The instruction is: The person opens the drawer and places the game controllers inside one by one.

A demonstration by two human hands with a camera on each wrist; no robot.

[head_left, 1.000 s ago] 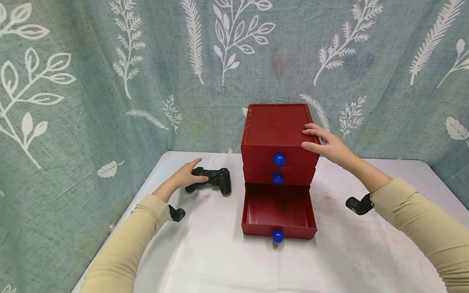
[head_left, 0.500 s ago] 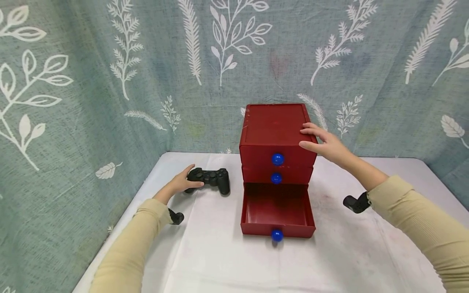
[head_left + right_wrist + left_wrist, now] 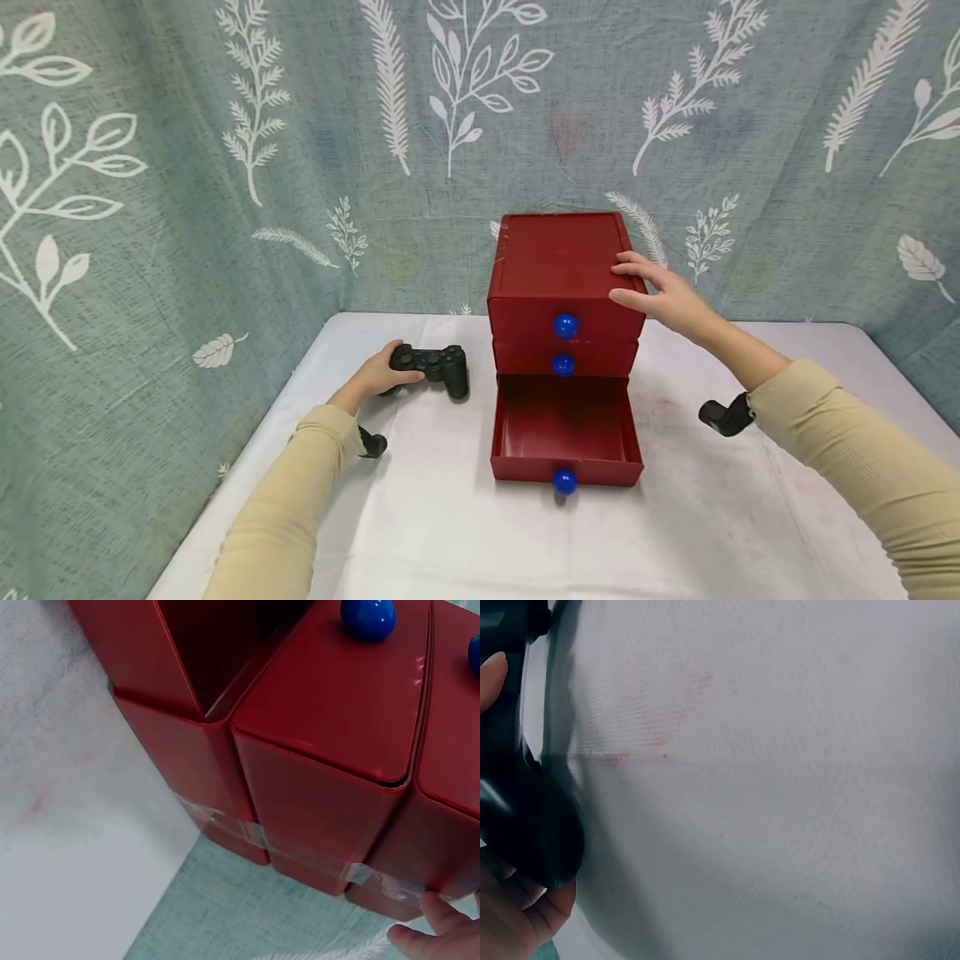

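At the left of the head view, my left hand [image 3: 372, 375] grips the left side of a black game controller [image 3: 444, 367] on the table. Up close in the left wrist view, the thumb [image 3: 491, 681] lies over the controller and the fingers [image 3: 551, 911] curl under its handle. My right hand [image 3: 667, 298] rests with spread fingers on the top right edge of a red three-drawer cabinet [image 3: 562, 250]. The cabinet's bottom drawer [image 3: 525, 470] is pulled out and bare inside; the two upper ones are closed. Each drawer has a round blue knob [image 3: 565, 482].
A white cloth covers the table [image 3: 427, 517]. Behind it and to the left hangs a green-grey curtain [image 3: 315, 125] with white leaf prints. Clear tape [image 3: 307, 859] runs along the cabinet's side. Each sleeve has a black wrist device [image 3: 726, 417] by its cuff.
My left hand has come down onto the controller and closed around its left side. The right hand stays on the cabinet's edge. The head view has shifted slightly.
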